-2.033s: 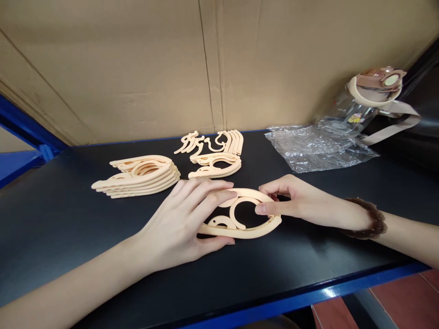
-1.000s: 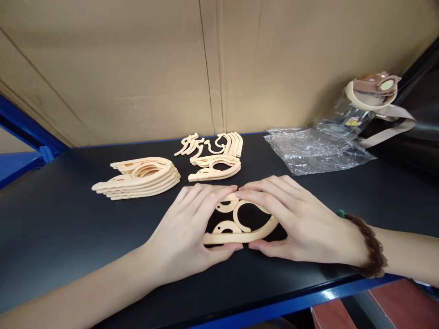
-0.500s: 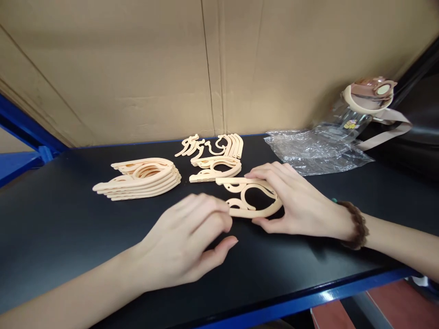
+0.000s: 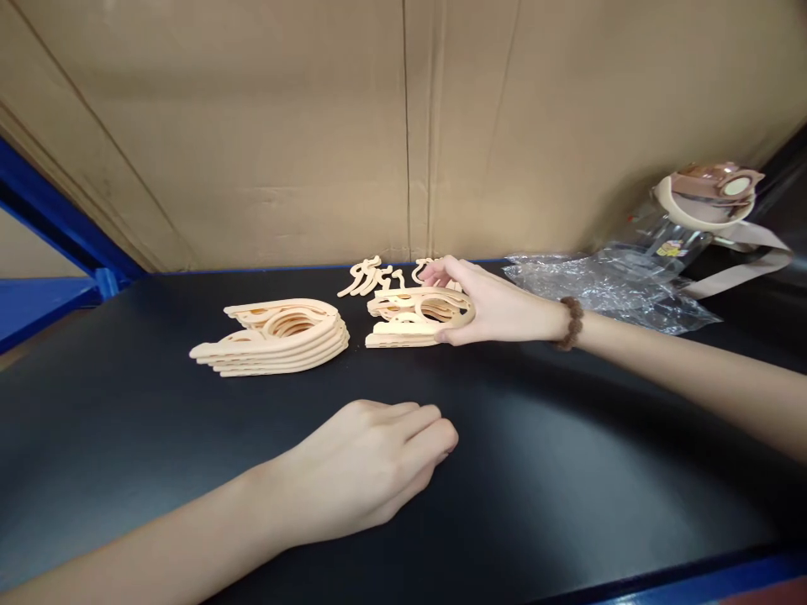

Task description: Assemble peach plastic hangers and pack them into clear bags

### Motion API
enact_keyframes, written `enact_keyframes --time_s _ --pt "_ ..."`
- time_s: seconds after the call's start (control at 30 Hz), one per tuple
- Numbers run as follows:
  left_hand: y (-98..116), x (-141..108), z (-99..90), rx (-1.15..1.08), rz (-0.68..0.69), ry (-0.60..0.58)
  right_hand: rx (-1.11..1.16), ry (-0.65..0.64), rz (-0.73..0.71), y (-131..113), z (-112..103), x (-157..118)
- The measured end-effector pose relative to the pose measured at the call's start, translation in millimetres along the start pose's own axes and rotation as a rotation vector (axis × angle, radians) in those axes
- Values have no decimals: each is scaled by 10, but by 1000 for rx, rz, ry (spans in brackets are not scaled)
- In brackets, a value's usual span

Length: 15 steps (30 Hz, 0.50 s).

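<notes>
My right hand (image 4: 482,304) grips a folded beige plastic folding hanger (image 4: 467,314) at its rounded end. It holds that hanger on or just above a short stack of matching folded hangers (image 4: 394,340); whether they touch I cannot tell. My left hand (image 4: 378,462) is curled closed over the black surface, in front of the stacks, its fingertips tucked out of sight and nothing showing from it. To the left lies a taller stack of folded hangers (image 4: 283,349). Loose beige hook pieces (image 4: 366,277) sit behind the short stack, partly hidden by my right hand.
Crumpled clear plastic bags (image 4: 586,281) lie at the back right, beside a clear bottle (image 4: 681,235) with a brown lid and a strap. A cardboard wall (image 4: 283,126) closes off the back. Blue shelf frame (image 4: 56,218) runs along the left.
My right hand has carried the folded hanger back and left onto or over the short stack. My left hand has left that hanger, moved nearer to me and curled closed. The view has shifted slightly.
</notes>
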<state>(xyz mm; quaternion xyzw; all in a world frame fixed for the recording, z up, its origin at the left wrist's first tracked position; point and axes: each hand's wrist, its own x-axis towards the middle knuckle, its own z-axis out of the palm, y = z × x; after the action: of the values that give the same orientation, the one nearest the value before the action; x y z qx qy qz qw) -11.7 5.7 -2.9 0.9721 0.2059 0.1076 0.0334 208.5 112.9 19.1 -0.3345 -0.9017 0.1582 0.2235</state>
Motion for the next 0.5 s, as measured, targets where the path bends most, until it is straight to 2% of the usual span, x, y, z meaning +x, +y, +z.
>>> enact_keyframes --time_s 0.17,0.5 --pt "-22 -2 24 -30 -2 -11 90 -47 -52 127 100 181" --pt "-41 -7 36 -41 8 -3 76 -83 -42 160 157 203"
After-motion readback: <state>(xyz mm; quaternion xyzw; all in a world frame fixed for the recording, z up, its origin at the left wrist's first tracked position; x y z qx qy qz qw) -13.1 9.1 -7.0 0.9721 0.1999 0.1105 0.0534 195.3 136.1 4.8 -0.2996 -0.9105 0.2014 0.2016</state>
